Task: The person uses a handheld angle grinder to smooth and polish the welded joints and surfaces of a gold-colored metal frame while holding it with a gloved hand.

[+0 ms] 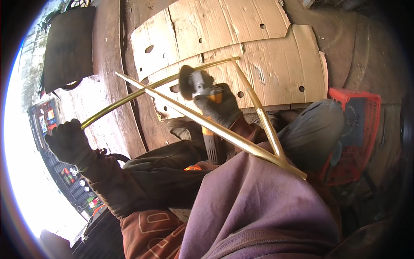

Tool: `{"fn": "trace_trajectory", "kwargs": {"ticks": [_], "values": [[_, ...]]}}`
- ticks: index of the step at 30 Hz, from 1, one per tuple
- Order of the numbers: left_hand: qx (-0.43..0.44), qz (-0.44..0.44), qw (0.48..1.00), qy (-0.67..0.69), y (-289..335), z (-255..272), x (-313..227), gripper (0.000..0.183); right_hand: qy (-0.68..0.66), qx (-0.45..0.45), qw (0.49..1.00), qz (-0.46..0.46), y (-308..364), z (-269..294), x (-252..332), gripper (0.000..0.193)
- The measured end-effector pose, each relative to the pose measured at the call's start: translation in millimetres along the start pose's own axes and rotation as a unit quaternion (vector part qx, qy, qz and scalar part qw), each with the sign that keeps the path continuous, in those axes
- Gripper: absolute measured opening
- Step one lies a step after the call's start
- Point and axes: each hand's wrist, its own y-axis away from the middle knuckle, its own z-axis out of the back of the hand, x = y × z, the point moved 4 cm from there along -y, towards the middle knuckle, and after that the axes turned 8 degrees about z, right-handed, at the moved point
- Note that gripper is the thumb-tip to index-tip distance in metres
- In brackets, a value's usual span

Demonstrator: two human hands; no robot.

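A frame of gold-coloured metal tubes (194, 115) lies across my lap, its pointed corner resting on the purple cloth (263, 194) over my body. My left hand (71, 142), in a dark glove, is closed around the far-left end of the curved tube. In my right hand (224, 108), also gloved, is a yellow and black angle grinder (202, 84), gripped near its metal head. The grinder's dark disc (186, 82) is beside the curved tube; whether it touches cannot be told. Part of the grinder's body passes behind the straight tube.
Flattened cardboard sheets (280, 60) with holes cover the floor ahead of me. A red plastic crate (366, 134) stands right of my bent knee (317, 129). At the far left are a dark flat panel (69, 47) and bright daylight.
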Motion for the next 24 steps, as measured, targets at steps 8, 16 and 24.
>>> {"fn": "trace_trajectory", "kwargs": {"ticks": [8, 16, 24], "values": [[0.007, 0.011, 1.0, 0.008, 1, 12, 5, 0.044, 0.069, -0.006, 0.998, -0.01, -1, 11, 2, 0.02], [0.037, 0.009, 0.999, -0.003, -4, 6, 4, 0.042, -0.059, -0.048, 0.997, 0.03, 15, -19, 8, 0.018], [0.016, 0.003, 1.0, 0.011, 0, 2, 4, 0.047, -0.002, -0.019, 1.0, 0.015, -9, 10, 15, 0.022]]}}
